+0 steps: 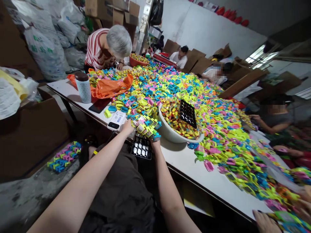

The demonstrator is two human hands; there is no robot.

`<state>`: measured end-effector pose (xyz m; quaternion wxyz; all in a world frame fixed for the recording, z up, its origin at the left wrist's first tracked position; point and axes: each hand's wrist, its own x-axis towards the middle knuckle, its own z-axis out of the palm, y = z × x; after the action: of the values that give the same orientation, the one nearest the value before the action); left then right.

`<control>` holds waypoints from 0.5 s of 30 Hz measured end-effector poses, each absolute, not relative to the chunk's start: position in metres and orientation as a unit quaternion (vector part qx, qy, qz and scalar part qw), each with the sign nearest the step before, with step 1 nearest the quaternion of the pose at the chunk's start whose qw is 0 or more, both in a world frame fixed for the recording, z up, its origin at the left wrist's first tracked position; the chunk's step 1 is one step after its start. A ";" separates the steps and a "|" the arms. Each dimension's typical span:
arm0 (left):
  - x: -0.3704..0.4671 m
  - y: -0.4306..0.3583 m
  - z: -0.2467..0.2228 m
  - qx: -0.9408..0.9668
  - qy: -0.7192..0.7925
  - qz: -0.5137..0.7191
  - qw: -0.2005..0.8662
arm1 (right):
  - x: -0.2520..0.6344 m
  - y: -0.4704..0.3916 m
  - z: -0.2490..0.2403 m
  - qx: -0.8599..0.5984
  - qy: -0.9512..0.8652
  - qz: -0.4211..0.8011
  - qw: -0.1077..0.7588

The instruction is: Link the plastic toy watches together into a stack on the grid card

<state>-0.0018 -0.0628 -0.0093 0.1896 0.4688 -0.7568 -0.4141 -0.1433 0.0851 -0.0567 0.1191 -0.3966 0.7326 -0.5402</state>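
Observation:
A cluster of plastic toy watches (147,127), yellow, blue and pink, is held at the table's near edge between my two hands. My left hand (128,127) is closed against its left side, the fingertips partly hidden. On the right side my right hand (155,143) closes on the blue and yellow pieces, its fingers mostly covered. Just below the cluster, above my lap, is a black plastic tray (141,148) with rows of round pockets. Beside my left hand lies a white phone-like device (117,120) with a printed label.
A white basin (170,131) of small wrapped pieces stands to the right, another black tray (188,113) on top. Toy watches (218,139) heap across the table. A tumbler (84,89), dark phone (98,105) and orange bag (113,86) sit left. Co-workers sit around.

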 end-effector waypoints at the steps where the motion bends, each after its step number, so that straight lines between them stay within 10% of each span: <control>1: -0.003 -0.062 -0.011 0.463 -0.775 -0.392 0.177 | -0.144 0.086 -0.058 -0.386 0.738 -0.542 0.113; 15: -0.017 -0.047 -0.023 0.380 -0.783 -0.444 0.214 | -0.124 0.115 -0.051 -0.344 0.734 -0.583 0.057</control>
<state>-0.0167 -0.0469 -0.0235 0.2139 0.3802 -0.7827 -0.4439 -0.1237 0.1153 -0.0512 0.0570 -0.3435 0.7341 -0.5829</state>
